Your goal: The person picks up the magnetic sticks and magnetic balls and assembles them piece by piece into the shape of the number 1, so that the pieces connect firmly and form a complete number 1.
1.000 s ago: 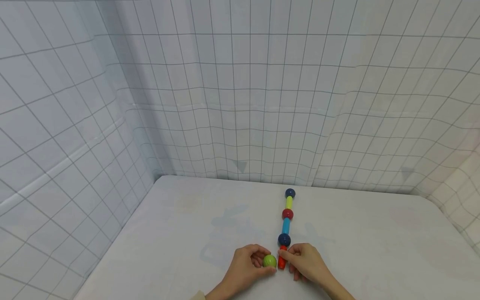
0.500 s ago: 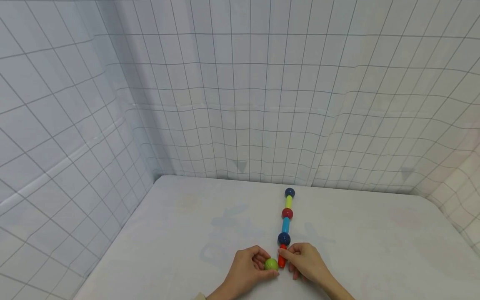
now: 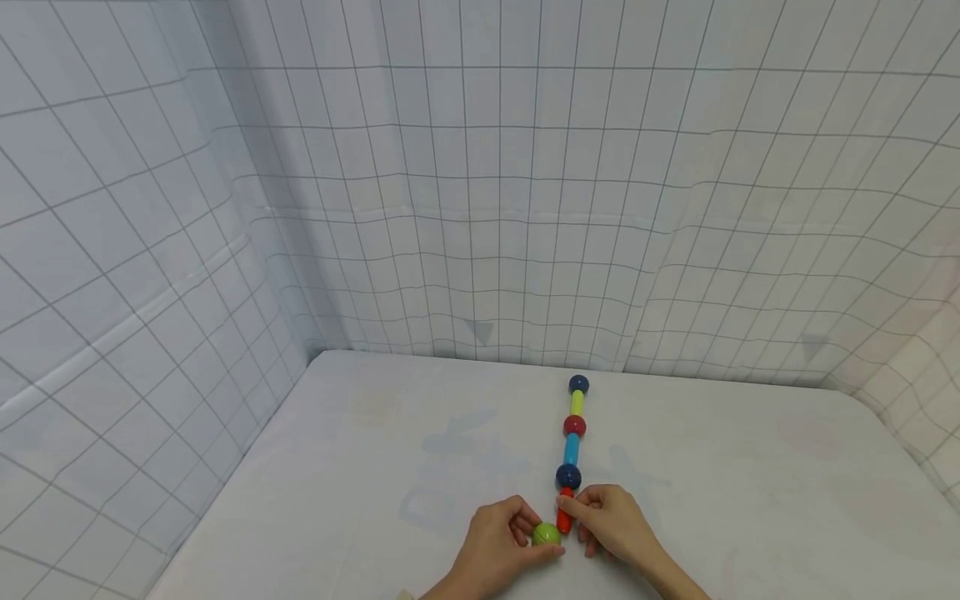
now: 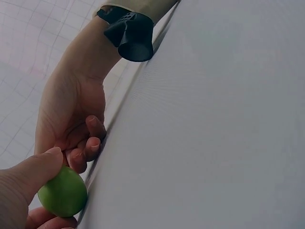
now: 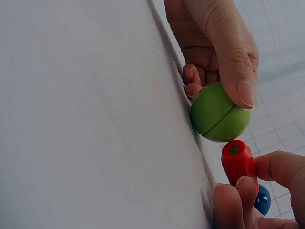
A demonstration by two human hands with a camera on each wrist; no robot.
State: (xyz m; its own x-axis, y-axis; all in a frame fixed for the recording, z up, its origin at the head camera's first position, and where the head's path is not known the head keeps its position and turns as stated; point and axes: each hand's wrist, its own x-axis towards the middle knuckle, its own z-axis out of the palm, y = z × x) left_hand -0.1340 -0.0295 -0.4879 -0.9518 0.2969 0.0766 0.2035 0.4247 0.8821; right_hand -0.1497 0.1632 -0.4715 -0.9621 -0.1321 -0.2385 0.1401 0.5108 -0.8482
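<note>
A green ball [image 3: 547, 535] with a fine seam is pinched between the thumb and fingers of my left hand [image 3: 497, 540]. Just right of it, my right hand [image 3: 617, 523] pinches a red rod [image 3: 565, 518] at the near end of a straight chain. From there the chain runs away through a dark blue ball [image 3: 568, 477], a light blue rod [image 3: 572, 448], a red ball [image 3: 574, 426] and a yellow-green rod [image 3: 577, 403] to another dark blue ball [image 3: 578, 384]. In the right wrist view, the rod's end face, with a small green centre, lies close against the green ball [image 5: 220, 112]; contact is unclear.
The chain lies on a white-covered table [image 3: 360, 467]. A white curtain with a dark grid [image 3: 480, 208] hangs behind and along the sides. A dark wrist-worn device [image 4: 133, 40] sits on the right forearm in the left wrist view.
My left hand has moved slightly right and toward me with the green ball, closing on the red rod's end. The chain has shifted very slightly away; the right hand keeps its grip.
</note>
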